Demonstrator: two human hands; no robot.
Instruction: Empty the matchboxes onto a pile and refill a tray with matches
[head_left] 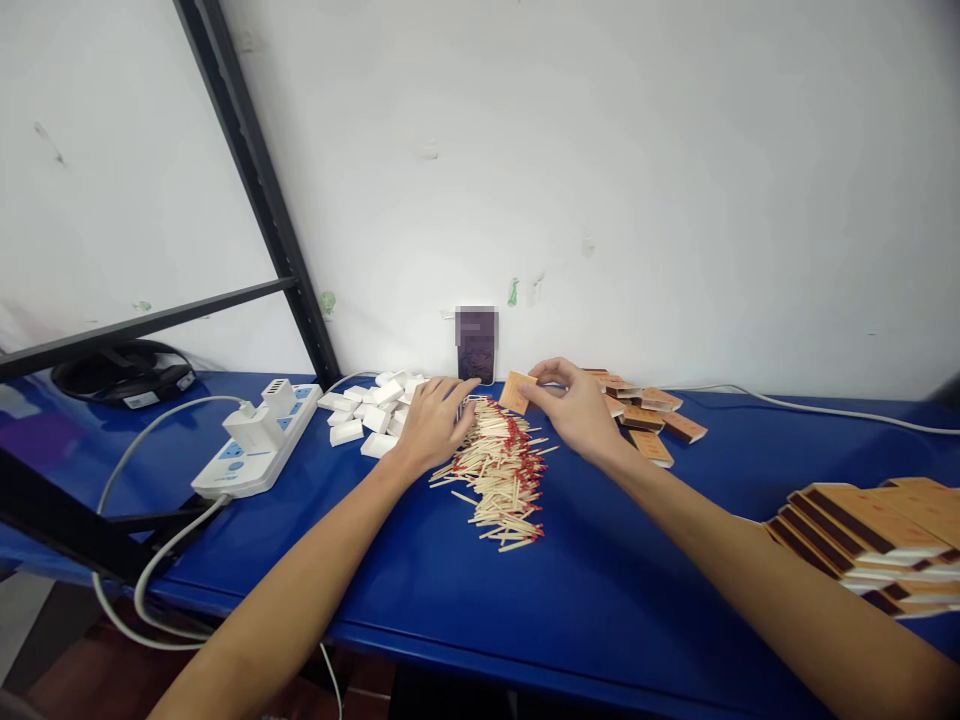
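My right hand (574, 405) pinches an orange-tan matchbox cover (517, 392) between thumb and fingers, above the far end of a match pile. The loose matches (504, 470), pale sticks with red heads, spread toward me across the blue tabletop. At the pile's far left edge rests my left hand (435, 425), its fingers stretched forward and the thumb apart from them. Nothing shows in its grasp, though the fingertips are partly hidden. White matchbox trays (367, 408) lie heaped just left of that hand. More matchbox covers (645, 415) are scattered beyond my right wrist.
Stacked matchboxes (862, 530) stand at the right, by my forearm. A phone (477, 350) leans on the wall behind the matches. A white power strip (259, 450) with cables, a black headset (124, 375) and a dark metal frame (255, 170) occupy the left side.
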